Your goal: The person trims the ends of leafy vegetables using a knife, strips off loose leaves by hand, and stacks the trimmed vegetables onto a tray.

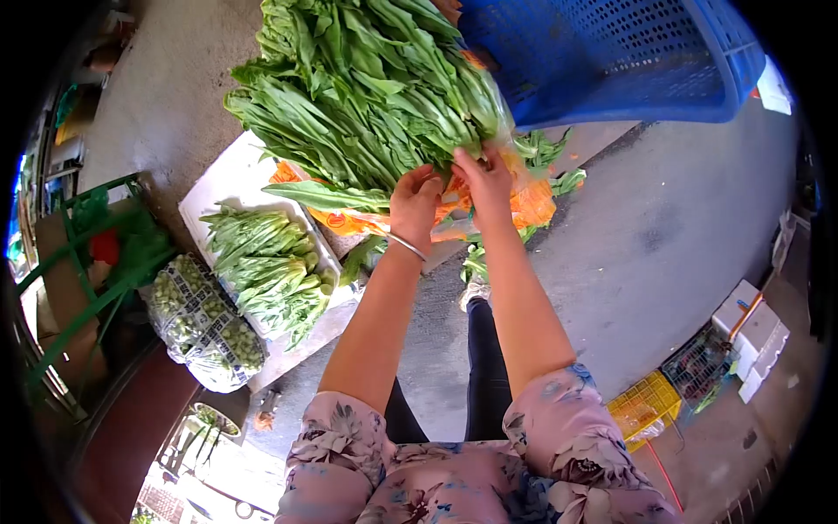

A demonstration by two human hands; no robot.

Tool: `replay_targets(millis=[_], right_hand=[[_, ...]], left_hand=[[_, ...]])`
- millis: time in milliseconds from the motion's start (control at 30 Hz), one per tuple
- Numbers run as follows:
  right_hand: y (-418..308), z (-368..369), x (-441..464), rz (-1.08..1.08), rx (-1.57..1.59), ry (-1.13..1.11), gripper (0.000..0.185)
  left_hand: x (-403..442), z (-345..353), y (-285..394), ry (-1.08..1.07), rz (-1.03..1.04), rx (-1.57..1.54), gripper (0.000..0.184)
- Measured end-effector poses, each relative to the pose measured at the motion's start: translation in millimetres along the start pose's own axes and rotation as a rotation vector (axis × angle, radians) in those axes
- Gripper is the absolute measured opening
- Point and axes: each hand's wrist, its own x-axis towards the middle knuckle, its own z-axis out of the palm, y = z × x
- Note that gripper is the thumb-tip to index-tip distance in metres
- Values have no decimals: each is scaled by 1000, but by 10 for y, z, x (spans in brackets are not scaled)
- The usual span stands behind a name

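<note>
A big heap of long-leaved green lettuce point(349, 96) lies on an orange printed plastic bag point(345, 220) in front of me. My left hand point(415, 203), with a bracelet at the wrist, is at the heap's near edge, its fingers curled in. What they pinch is hidden. Close beside it, my right hand point(483, 182) presses thumb and fingers together at the lettuce stalks, where clear plastic also shows. A loose leaf point(327, 194) sticks out to the left from under my left hand.
A blue perforated crate point(729, 83) is at upper right. On the left, a white foam box lid point(205, 188) bears more greens point(271, 262), beside a bagged bundle of vegetables point(205, 323). A green metal frame point(87, 297) stands farther left; a yellow basket point(646, 406) sits lower right.
</note>
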Motion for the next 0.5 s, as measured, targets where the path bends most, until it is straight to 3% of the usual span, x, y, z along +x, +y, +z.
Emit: replay_targets(millis=[67, 267, 333, 500], right_hand=[[-72, 35, 65, -46, -522, -45, 47], [10, 133, -249, -151, -477, -61, 37], [-117, 174, -504, -138, -276, -63, 37], [-429, -168, -1228, -325, -691, -109, 37]], left_hand=[[28, 24, -5, 2, -2, -22, 30], [45, -5, 146, -50, -42, -281, 49], [-73, -83, 200, -219, -54, -355, 57], [-589, -222, 355, -430, -101, -370, 60]])
